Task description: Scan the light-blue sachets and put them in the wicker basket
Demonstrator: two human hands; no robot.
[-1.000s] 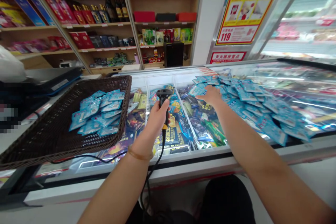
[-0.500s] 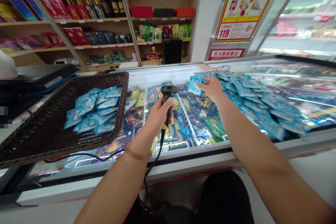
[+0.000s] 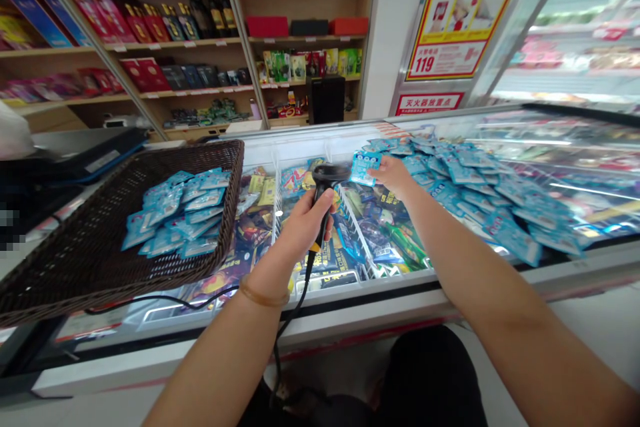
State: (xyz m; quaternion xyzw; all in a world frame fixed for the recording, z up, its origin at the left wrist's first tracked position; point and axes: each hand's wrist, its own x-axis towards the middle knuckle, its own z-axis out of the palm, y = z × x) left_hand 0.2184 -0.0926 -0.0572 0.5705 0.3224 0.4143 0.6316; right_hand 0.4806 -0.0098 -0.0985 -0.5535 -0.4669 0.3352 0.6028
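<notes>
My left hand [image 3: 309, 219] is closed around the handle of a black barcode scanner [image 3: 325, 181], whose cable drops toward my lap. The scanner's head points right, at a small blue packet [image 3: 365, 167]. My right hand [image 3: 393, 175] pinches that packet by its right edge, just in front of the scanner. Beyond and to the right of this hand lies a large heap of matching blue packets [image 3: 465, 173] on the freezer's glass top. More blue packets [image 3: 185, 210] lie in a brown woven basket [image 3: 233, 207] on the left.
Beneath the glass of the chest freezer [image 3: 400, 288], wire-divided sections hold frozen goods. Shelves [image 3: 165, 43] with boxes and bottles stand behind. A black loose cable [image 3: 165, 295] runs along the front near the basket. A dark device [image 3: 95, 150] sits at far left.
My right hand has moved left and slightly down with the blue packet, closer to the scanner. The scanner in my left hand has shifted slightly right and turned toward the packet.
</notes>
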